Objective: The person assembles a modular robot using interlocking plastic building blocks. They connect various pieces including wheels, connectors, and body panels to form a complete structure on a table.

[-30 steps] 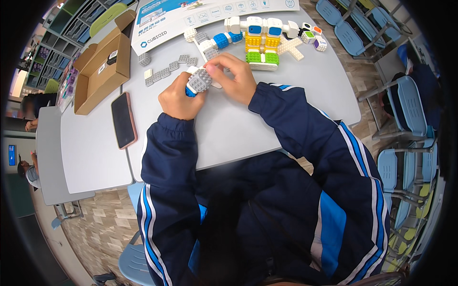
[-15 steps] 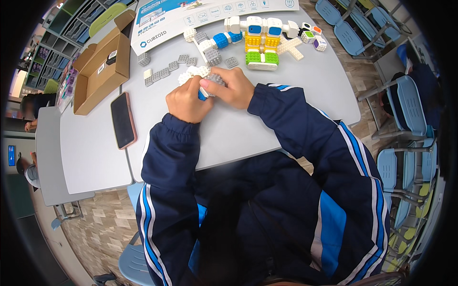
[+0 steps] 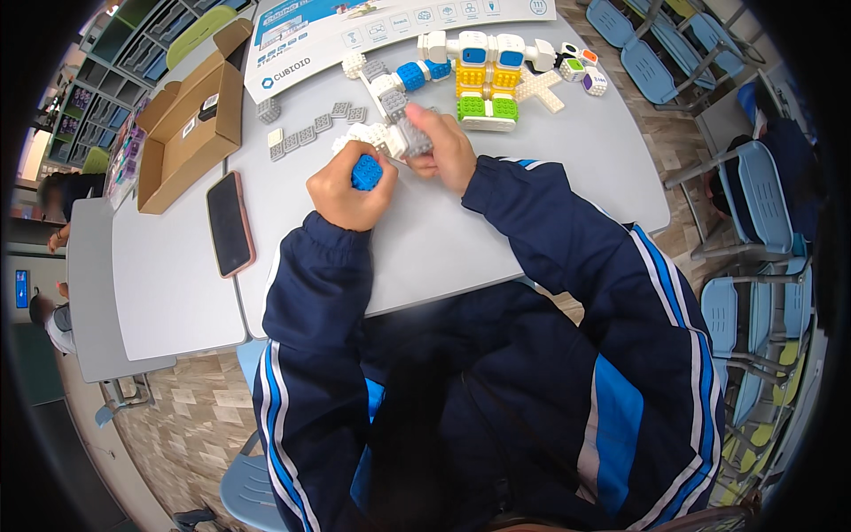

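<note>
My left hand [image 3: 339, 199] is closed round a blue studded block [image 3: 366, 172], whose top shows between thumb and fingers. Just beyond it is a white studded piece [image 3: 377, 136], partly hidden by the fingers. My right hand [image 3: 450, 152] grips a grey studded block [image 3: 410, 140], thumb on its upper part. The white and grey pieces meet between the hands; whether they are joined I cannot tell. Behind them lies an assembly of grey, white and blue blocks [image 3: 410, 76]. To its right stands a figure of white, yellow and green blocks [image 3: 487, 84].
Several flat grey plates [image 3: 307, 136] lie in a row left of my hands, near a grey block [image 3: 268, 110]. A phone [image 3: 230, 224], an open cardboard box [image 3: 156, 155] and a large printed box [image 3: 310, 53] lie around. White cross-shaped pieces [image 3: 541, 87] and small cubes [image 3: 594, 82] sit at right.
My hands have turned and drawn slightly apart. The blue block's top now faces up in my left hand, and the grey block shows more. A loose grey plate beyond my right hand is no longer visible.
</note>
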The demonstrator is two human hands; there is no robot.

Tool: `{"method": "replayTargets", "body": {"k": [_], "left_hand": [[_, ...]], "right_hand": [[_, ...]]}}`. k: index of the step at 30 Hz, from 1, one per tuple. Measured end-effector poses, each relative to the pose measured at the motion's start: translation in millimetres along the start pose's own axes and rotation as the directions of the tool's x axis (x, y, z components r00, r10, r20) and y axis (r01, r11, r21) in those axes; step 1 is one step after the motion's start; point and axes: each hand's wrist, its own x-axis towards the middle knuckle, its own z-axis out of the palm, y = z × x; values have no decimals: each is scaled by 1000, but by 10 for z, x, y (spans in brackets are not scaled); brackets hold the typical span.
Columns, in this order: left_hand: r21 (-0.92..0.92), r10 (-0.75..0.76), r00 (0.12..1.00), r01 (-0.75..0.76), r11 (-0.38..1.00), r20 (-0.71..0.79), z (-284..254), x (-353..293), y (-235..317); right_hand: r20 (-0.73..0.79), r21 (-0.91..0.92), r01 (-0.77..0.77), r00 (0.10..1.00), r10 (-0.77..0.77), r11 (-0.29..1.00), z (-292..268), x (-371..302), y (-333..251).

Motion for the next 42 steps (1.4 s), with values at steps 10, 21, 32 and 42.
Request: {"method": "replayTargets", "body": {"k": [10,21,32,42], "left_hand": [[-13,-73,996,74,997,54,-8,44,58],[-364,-380,851,505,782,363,-10,36,13],[-388,-271,893,407,827,361,33,-43,10],[-605,-357,870,493,625,340,19,-57,64]], "right_hand": [[-106,159,-360,920,378,919,82,-33,-187],[-139,5,-246,960,245,969,147,-49,-165],[-26,142,-363,929,370,921,144,-78,-227],[40,460,-419,890,453,783,6,-25,-135]]}}
